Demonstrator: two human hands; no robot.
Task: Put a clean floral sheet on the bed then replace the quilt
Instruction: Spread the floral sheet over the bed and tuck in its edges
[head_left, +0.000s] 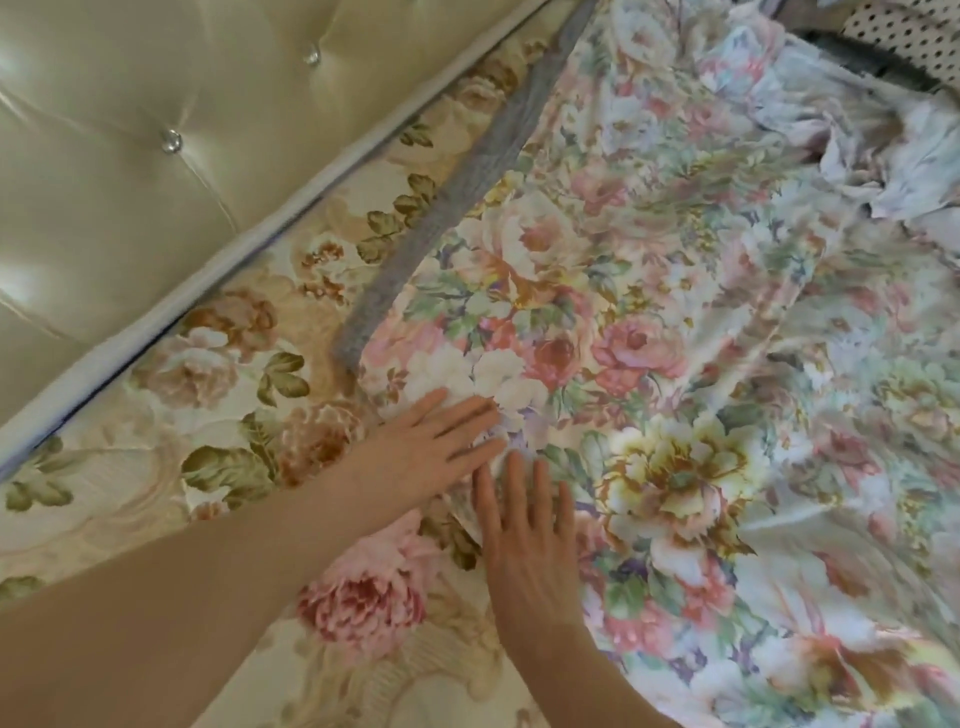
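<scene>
both hands, left hand (426, 447) and right hand (530, 530), flat (fingers straight) on the floral sheet (675, 364) corner

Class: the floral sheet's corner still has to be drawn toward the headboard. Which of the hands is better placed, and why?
Probably the left hand: it lies flat on the floral sheet nearest its corner and the headboard. The right hand rests farther away.

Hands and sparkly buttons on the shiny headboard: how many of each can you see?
Hands: 2, the left hand and the right hand, both flat on the floral sheet.
Sparkly buttons: 2, upper button and lower button, on the headboard.
Total: 4.
</scene>
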